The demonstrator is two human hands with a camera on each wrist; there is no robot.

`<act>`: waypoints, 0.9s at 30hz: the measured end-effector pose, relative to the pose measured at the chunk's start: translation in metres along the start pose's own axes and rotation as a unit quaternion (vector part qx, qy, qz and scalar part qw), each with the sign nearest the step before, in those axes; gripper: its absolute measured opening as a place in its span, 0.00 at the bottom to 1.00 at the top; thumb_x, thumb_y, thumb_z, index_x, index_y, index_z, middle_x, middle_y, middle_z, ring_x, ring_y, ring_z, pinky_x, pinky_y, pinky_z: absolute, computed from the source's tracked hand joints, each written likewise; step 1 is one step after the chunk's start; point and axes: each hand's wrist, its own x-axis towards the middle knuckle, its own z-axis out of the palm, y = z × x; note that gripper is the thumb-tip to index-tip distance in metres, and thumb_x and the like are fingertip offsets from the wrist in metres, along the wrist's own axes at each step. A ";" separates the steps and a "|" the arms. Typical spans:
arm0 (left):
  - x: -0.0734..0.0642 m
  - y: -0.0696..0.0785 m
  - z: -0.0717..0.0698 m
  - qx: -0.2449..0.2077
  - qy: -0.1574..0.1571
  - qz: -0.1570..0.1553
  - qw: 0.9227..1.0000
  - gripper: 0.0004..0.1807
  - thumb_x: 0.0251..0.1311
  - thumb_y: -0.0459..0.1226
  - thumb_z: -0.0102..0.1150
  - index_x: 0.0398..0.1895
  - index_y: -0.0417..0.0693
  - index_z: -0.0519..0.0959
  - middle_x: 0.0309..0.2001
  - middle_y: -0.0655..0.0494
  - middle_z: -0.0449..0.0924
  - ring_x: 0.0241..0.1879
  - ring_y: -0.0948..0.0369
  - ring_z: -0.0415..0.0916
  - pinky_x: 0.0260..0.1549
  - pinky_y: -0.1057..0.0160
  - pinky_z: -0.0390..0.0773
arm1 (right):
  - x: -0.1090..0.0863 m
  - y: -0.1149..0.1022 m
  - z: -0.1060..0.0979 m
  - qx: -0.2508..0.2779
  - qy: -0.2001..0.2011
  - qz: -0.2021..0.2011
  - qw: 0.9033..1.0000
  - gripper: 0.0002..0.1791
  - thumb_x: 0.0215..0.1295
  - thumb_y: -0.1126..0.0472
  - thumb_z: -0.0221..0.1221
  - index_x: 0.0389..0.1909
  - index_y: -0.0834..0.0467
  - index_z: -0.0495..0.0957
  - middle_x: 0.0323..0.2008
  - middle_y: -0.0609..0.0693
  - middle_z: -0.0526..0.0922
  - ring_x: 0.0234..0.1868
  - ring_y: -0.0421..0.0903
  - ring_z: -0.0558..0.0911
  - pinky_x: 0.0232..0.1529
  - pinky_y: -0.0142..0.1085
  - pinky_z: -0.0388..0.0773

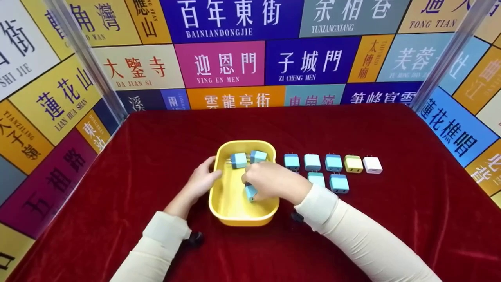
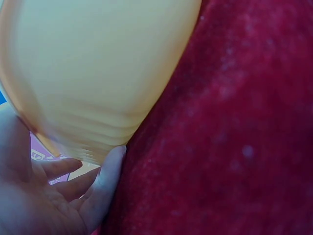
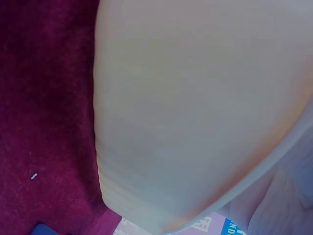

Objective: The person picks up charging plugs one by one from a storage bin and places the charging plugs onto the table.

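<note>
On the red cloth stands a yellow plastic bin (image 1: 222, 203). My left hand (image 1: 201, 177) holds its left side, thumb over the rim and fingers along the outer wall; the left wrist view shows fingers (image 2: 110, 171) against that wall. My right hand (image 1: 268, 181) reaches down inside over the right rim, its fingers on a blue plug-in charger (image 1: 251, 192), which they partly cover. Two more blue chargers, one at the far left (image 1: 238, 160) and one at the far right (image 1: 258, 156), lie in the bin. In the right wrist view the bin wall (image 3: 186, 107) hides most of that hand.
Right of the bin, several chargers stand in two rows, including a blue one (image 1: 333, 162), a yellow-green one (image 1: 353, 163) and a white one (image 1: 372, 165). My right forearm partly covers the nearer row. Panels with printed signs (image 1: 219, 64) enclose the red cloth (image 1: 156, 133).
</note>
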 end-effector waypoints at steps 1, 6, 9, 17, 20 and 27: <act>0.000 0.000 0.000 0.000 -0.001 -0.001 1.000 0.34 0.67 0.36 0.54 0.78 0.43 0.69 0.67 0.42 0.78 0.59 0.50 0.79 0.60 0.50 0.80 | 0.000 0.000 -0.001 0.001 0.000 0.000 1.000 0.17 0.61 0.55 0.76 0.47 0.58 0.88 0.38 0.51 0.84 0.36 0.45 0.79 0.40 0.37 0.82; 0.000 0.000 0.000 0.000 -0.002 0.000 1.000 0.34 0.67 0.36 0.54 0.78 0.43 0.69 0.67 0.41 0.78 0.59 0.50 0.78 0.60 0.50 0.80 | -0.003 0.000 -0.007 0.011 -0.003 0.004 1.000 0.17 0.61 0.56 0.76 0.48 0.58 0.88 0.40 0.51 0.84 0.37 0.45 0.79 0.41 0.37 0.82; 0.000 0.001 0.000 0.002 -0.002 0.000 1.000 0.34 0.67 0.36 0.54 0.78 0.43 0.69 0.67 0.41 0.78 0.60 0.49 0.78 0.61 0.50 0.80 | -0.005 0.000 -0.012 0.014 -0.002 0.006 1.000 0.18 0.61 0.55 0.76 0.49 0.58 0.88 0.42 0.51 0.84 0.39 0.46 0.79 0.42 0.38 0.83; 0.000 -0.001 0.000 0.000 -0.002 0.001 1.000 0.34 0.66 0.36 0.54 0.78 0.43 0.69 0.66 0.41 0.78 0.59 0.50 0.78 0.59 0.50 0.80 | -0.011 0.000 -0.021 0.019 0.017 -0.002 1.000 0.18 0.60 0.55 0.76 0.48 0.59 0.88 0.43 0.52 0.84 0.40 0.48 0.79 0.44 0.40 0.83; 0.001 -0.001 0.000 -0.003 -0.001 0.001 1.000 0.34 0.66 0.35 0.53 0.77 0.43 0.70 0.65 0.42 0.79 0.58 0.50 0.78 0.58 0.51 0.81 | -0.013 0.001 -0.023 0.020 0.028 -0.010 0.999 0.18 0.60 0.55 0.76 0.48 0.59 0.88 0.43 0.52 0.84 0.41 0.48 0.79 0.44 0.40 0.83; 0.000 0.000 0.000 -0.004 -0.004 -0.002 1.000 0.34 0.67 0.36 0.54 0.78 0.43 0.69 0.66 0.41 0.78 0.58 0.50 0.78 0.58 0.51 0.81 | -0.019 0.002 -0.032 0.027 0.031 -0.008 0.999 0.18 0.61 0.56 0.75 0.50 0.59 0.88 0.46 0.53 0.85 0.43 0.47 0.80 0.46 0.40 0.85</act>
